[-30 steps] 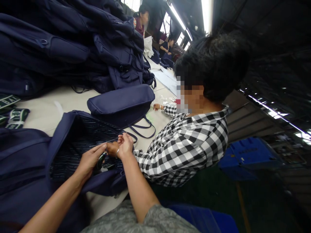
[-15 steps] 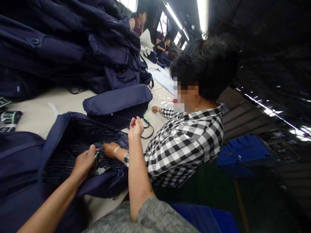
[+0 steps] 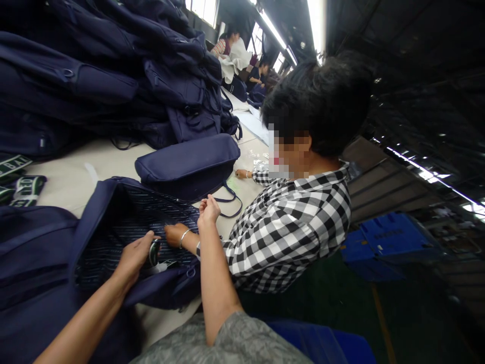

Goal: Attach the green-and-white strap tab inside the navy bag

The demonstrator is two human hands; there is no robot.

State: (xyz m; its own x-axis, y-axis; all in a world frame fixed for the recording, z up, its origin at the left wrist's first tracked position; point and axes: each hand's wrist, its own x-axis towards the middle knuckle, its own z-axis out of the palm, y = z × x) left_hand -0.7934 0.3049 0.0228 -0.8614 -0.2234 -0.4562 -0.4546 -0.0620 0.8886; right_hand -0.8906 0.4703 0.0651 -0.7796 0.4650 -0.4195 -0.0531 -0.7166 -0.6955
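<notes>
My left hand [image 3: 137, 255] reaches over the opening of a navy bag [image 3: 89, 222] with a striped lining [image 3: 132, 210]. Its fingers are closed on a dark green folded strap [image 3: 153, 253], and a whitish piece [image 3: 162, 266] shows just below it. My right hand [image 3: 208, 210] is raised above the bag's right end, fingers pinched together. A thin dark string, faintly seen with a pale dot at its end, seems to run leftward from the pinch. A co-worker's hand [image 3: 175, 235] with a bracelet rests inside the same opening, between my hands.
Close on my right stands a co-worker in a checked shirt [image 3: 280, 227], one hand on the table [image 3: 108, 156]. Another navy bag [image 3: 189, 159] lies behind the open one. Piled navy bags [image 3: 113, 76] rise at the back left. Lettered green straps [image 3: 28, 189] lie at far left.
My right hand has come down slightly and to the left, and the string's pale end sits lower. My left hand keeps its hold on the strap. The view has shifted a little.
</notes>
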